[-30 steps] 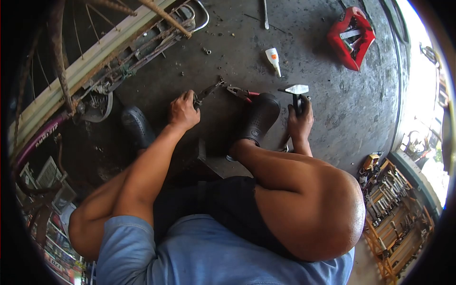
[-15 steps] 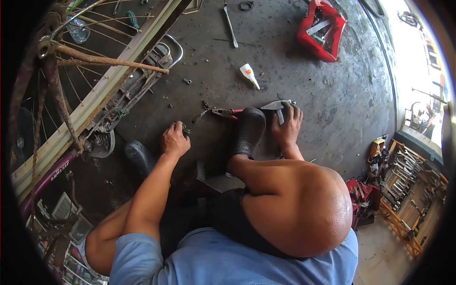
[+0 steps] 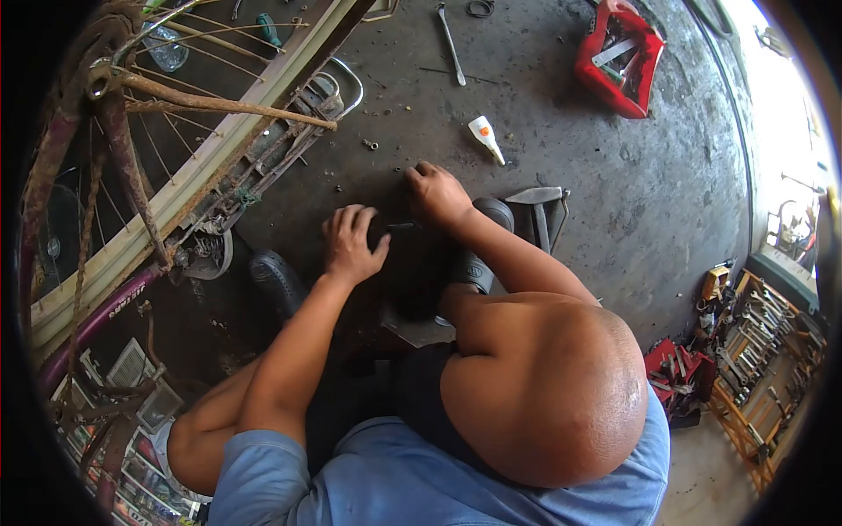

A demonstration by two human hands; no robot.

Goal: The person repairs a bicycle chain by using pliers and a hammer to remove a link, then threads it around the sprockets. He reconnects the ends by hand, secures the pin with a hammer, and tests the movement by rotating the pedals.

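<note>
My left hand (image 3: pixel 353 245) is low over the floor with fingers and thumb apart. A dark area lies between its fingers and thumb; I cannot make out what it is. My right hand (image 3: pixel 437 195) reaches across in front of my right shoe (image 3: pixel 474 272), its fingers curled down at the floor. Whatever those fingers hold is hidden. A thin metal piece (image 3: pixel 401 226) shows between the two hands. Right of the shoe lies a hammer (image 3: pixel 537 196), with a bent metal rod (image 3: pixel 565 210) beside it. A white bottle (image 3: pixel 485 138) with an orange mark rests beyond my right hand.
At left stand a rusty bicycle frame (image 3: pixel 118 158) and spoked wheel, beside a long metal beam (image 3: pixel 210 162). A red container (image 3: pixel 645 88) with tools sits at upper right. A wrench (image 3: pixel 452 46) and small nuts (image 3: pixel 371 145) lie on the floor. A tool rack (image 3: pixel 763 324) stands at right.
My right hand has left the hammer and moved left across the shoe, covering where the red-handled pliers lay. My left hand has opened from a closed grip. The view has shifted slightly.
</note>
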